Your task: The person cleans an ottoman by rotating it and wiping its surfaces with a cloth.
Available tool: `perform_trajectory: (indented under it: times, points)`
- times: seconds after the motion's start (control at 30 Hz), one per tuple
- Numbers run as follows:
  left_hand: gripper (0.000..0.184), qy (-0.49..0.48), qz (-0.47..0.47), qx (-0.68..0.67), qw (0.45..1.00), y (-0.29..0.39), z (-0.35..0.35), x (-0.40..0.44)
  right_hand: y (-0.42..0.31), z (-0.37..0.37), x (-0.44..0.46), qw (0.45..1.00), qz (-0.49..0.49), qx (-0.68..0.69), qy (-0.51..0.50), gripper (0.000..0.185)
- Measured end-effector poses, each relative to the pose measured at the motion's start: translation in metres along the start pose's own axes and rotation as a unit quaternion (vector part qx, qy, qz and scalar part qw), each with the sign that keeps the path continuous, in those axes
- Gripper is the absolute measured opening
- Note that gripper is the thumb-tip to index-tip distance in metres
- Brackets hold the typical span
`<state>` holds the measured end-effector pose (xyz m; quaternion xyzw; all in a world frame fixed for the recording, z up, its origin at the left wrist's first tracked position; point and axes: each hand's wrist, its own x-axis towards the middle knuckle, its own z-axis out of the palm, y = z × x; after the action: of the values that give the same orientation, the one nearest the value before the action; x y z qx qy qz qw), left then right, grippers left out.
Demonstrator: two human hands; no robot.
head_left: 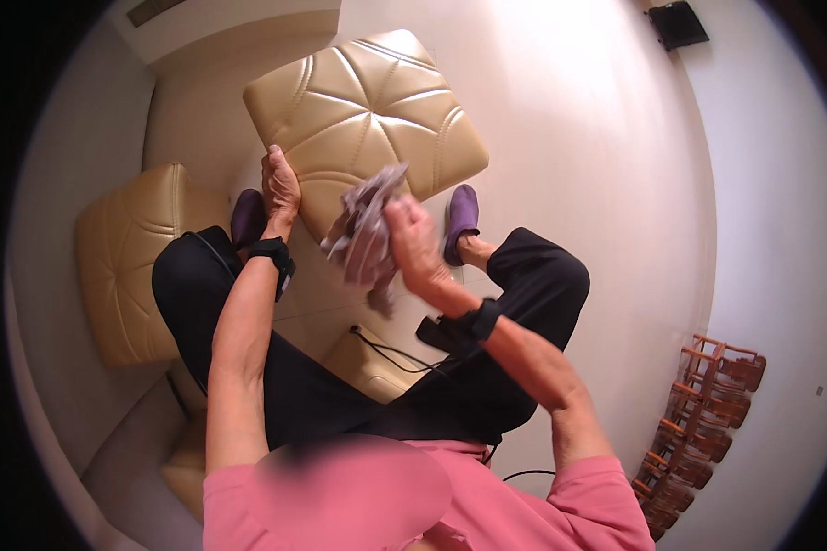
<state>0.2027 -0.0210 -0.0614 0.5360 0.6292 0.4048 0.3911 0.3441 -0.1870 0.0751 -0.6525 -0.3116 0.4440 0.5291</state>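
Observation:
In front of my knees a gold padded stool [373, 112] shows its square, stitched top, with seams meeting in a star. My left hand [281, 191] grips its near left edge, the thumb along the side and the other fingers partly hidden. A crumpled, greyish-mauve cloth [362, 230] is bunched in my right hand [415, 241], whose fingers are closed round it and slightly blurred. The cloth lies over the stool's near corner in this view and hides it, with one end hanging below.
A second gold padded stool [129, 266] stands at left by my knee, and another gold surface [368, 367] shows between my legs with a black cable [390, 351]. Wooden chairs or stools [698, 432] line the right wall. A black box [678, 26] sits at upper right.

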Motion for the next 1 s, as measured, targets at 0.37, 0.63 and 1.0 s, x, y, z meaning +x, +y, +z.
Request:
perform_trajectory:
  times: [0.37, 0.63, 1.0]
  points:
    - [0.051, 0.036, 0.02, -0.066, 0.997, 0.011, -0.012, -0.005, -0.008, 0.002, 0.134, 0.818, -0.222, -0.507, 0.158, 0.062]
    - [0.049, 0.034, 0.023, -0.07, 0.997, 0.008, -0.017, 0.001, -0.009, 0.051, 0.07, 0.858, -0.315, -0.406, 0.014, 0.046]
    - [0.043, 0.026, 0.059, -0.072, 0.995, 0.003, -0.032, -0.004, -0.018, 0.012, 0.075, 0.772, -0.364, -0.511, -0.099, 0.048]
